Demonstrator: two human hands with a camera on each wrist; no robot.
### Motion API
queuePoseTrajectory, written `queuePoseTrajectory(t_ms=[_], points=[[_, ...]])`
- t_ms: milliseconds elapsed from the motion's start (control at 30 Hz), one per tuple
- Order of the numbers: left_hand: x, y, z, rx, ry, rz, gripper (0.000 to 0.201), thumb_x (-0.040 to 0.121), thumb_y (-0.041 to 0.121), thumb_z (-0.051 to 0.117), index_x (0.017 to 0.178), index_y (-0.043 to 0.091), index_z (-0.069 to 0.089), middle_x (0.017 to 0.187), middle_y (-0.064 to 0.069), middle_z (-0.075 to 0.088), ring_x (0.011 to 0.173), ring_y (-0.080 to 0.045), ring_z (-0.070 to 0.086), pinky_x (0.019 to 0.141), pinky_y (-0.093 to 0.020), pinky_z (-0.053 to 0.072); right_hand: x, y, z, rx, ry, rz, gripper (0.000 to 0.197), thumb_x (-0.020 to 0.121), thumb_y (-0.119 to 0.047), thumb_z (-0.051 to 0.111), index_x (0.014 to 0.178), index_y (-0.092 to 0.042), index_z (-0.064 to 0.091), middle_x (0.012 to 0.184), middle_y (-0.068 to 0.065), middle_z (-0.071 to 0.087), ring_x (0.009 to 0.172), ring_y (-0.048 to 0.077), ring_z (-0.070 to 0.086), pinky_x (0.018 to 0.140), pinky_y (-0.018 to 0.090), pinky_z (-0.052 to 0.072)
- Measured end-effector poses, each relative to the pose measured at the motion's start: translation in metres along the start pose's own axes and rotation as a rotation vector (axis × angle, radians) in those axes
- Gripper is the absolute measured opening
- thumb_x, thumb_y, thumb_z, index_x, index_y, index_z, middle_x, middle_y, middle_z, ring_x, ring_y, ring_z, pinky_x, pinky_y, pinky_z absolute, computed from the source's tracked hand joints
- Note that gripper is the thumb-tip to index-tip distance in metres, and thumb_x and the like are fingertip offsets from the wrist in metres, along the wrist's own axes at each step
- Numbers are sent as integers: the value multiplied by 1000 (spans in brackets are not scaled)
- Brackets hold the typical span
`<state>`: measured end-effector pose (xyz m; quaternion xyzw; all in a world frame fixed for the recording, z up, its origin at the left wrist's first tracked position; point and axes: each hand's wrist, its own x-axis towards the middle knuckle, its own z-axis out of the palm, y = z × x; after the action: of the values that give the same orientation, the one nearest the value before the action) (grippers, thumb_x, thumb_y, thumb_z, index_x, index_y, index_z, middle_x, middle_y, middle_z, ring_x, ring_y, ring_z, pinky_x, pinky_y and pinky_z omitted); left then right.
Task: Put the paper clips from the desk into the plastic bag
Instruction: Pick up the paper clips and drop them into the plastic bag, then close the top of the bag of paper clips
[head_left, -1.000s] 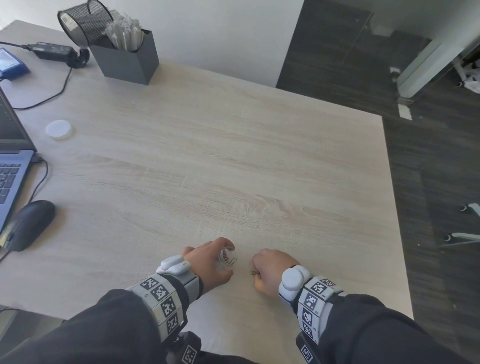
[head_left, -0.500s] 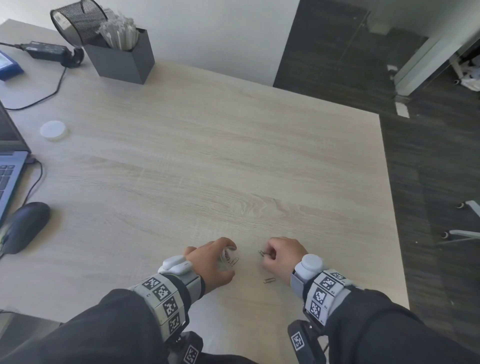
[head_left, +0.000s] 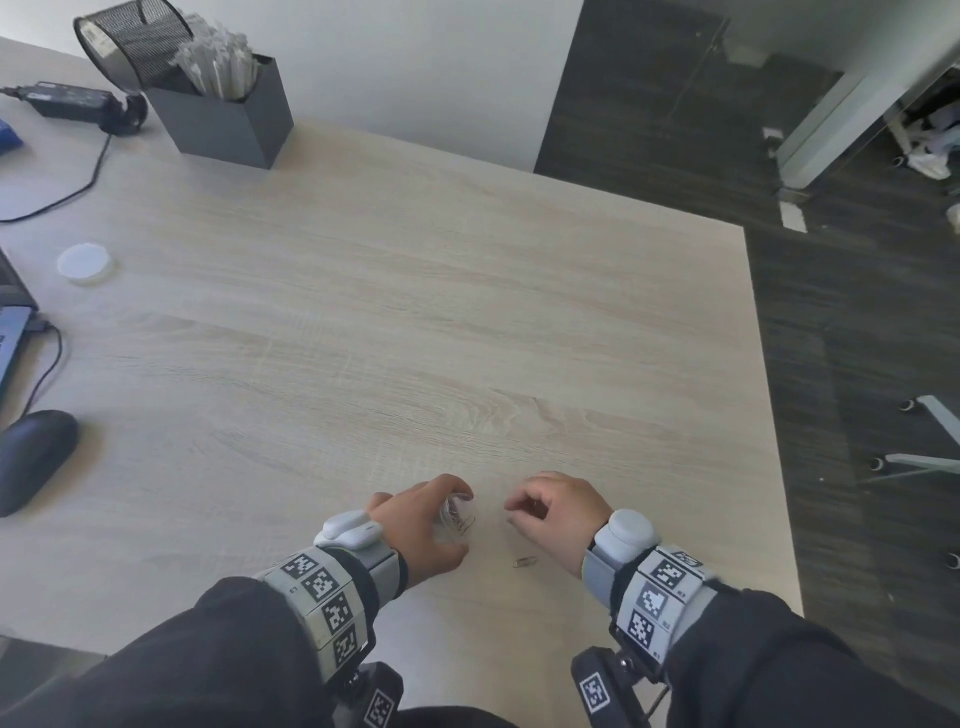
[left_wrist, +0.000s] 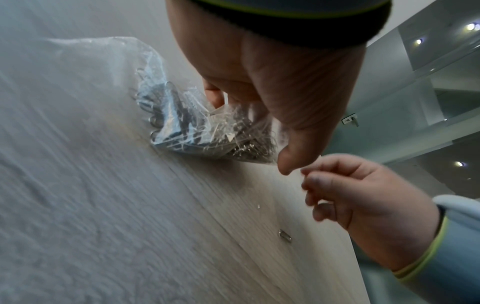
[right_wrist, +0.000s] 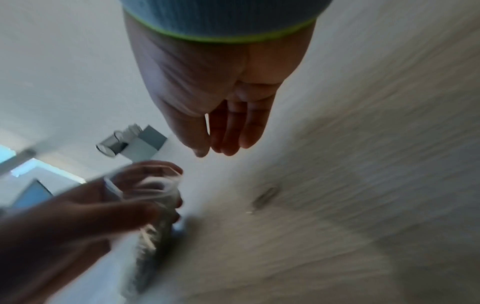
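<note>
A small clear plastic bag (head_left: 458, 515) holding several paper clips stands on the desk's near edge, and my left hand (head_left: 441, 519) grips its top with fingers and thumb. In the left wrist view the bag (left_wrist: 197, 127) bulges with silver clips. My right hand (head_left: 514, 512) hovers just right of the bag's mouth, thumb and fingertips pinched together on a paper clip that is barely visible. One loose paper clip (head_left: 524, 561) lies on the desk between my wrists; the same clip shows in the left wrist view (left_wrist: 285, 236) and, blurred, in the right wrist view (right_wrist: 265, 197).
A black mouse (head_left: 31, 457) and a laptop edge (head_left: 10, 332) sit at the left, with a white lid (head_left: 84, 263) behind them. A grey organiser box (head_left: 228, 124) and a mesh cup (head_left: 130, 41) stand at the back left. The desk's right edge (head_left: 769, 415) drops to dark floor.
My right hand lifted off the desk with a clip in its fingertips and moved left towards the bag. A second clip came into view on the desk. My left hand kept holding the bag.
</note>
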<state>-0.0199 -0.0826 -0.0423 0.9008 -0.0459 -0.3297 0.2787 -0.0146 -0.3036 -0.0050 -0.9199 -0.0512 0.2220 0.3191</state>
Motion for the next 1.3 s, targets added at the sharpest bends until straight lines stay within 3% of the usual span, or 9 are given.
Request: queuePoseTrajectory(t_ms=[133, 367, 500, 667, 800, 933, 1000, 1100, 1300], points=[[-1, 4, -1, -9, -2, -2, 56, 63, 60, 55, 114, 61, 33, 112, 26, 61, 106, -19, 60, 102, -38, 39, -8, 17, 4, -289, -309, 18, 20, 80, -40, 62, 95, -27, 63, 78, -15, 51, 82, 9, 50, 75, 24, 40], [-4, 18, -7, 10, 23, 15, 50, 76, 45, 65, 121, 48, 44, 114, 20, 61, 103, -12, 60, 97, -26, 27, -13, 15, 15, -321, -378, 112, 17, 78, -33, 51, 91, -28, 60, 93, -6, 68, 80, 22, 61, 75, 28, 51], [-6, 23, -5, 11, -1, 17, 52, 74, 51, 63, 121, 51, 42, 115, 22, 60, 105, -13, 61, 101, -29, 31, -10, 13, 12, -243, -288, 144, 7, 75, -32, 52, 80, -32, 56, 75, -11, 60, 77, 18, 61, 71, 25, 48], [-6, 30, -3, -10, -10, 12, 54, 67, 58, 57, 118, 53, 40, 110, 22, 62, 101, -10, 62, 102, -33, 37, -8, -10, 6, 229, -55, 79, 7, 78, -26, 67, 74, -27, 62, 54, -10, 55, 51, 2, 48, 58, 26, 44], [-4, 41, -1, -104, 11, -10, 51, 66, 55, 60, 113, 53, 42, 103, 21, 64, 95, -8, 64, 98, -36, 46, -8, -24, 2, 365, -110, 79, 9, 85, -33, 59, 88, -32, 67, 62, -4, 68, 51, 9, 60, 60, 25, 52], [-6, 45, -4, -406, 29, -32, 67, 62, 54, 76, 122, 53, 46, 109, 12, 67, 94, -7, 67, 84, -26, 54, -13, -16, 2, 345, -154, 130, 29, 86, -53, 47, 80, -32, 67, 72, 0, 73, 67, 16, 69, 71, 42, 58], [-5, 41, -7, -518, -16, -39, 74, 60, 58, 76, 129, 51, 51, 118, 11, 64, 104, -8, 66, 91, -29, 52, -15, -12, 1, 398, -127, 148, 31, 85, -58, 52, 83, -32, 69, 74, -1, 73, 63, 13, 66, 66, 35, 57], [-3, 39, -14, -669, -34, -78, 56, 63, 48, 64, 119, 46, 64, 118, 8, 70, 111, -13, 65, 101, -38, 50, -17, -10, -2, 441, -84, 137, 25, 77, -54, 70, 82, -29, 69, 70, -8, 68, 57, -1, 55, 57, 19, 47], [-6, 51, -22, -778, 66, -97, 22, 72, 35, 64, 87, 29, 77, 95, 4, 79, 92, -19, 73, 87, -28, 52, -17, -5, 1, 384, 38, 81, 7, 75, -29, 75, 74, -26, 68, 62, -19, 62, 57, -2, 53, 59, 14, 43]])
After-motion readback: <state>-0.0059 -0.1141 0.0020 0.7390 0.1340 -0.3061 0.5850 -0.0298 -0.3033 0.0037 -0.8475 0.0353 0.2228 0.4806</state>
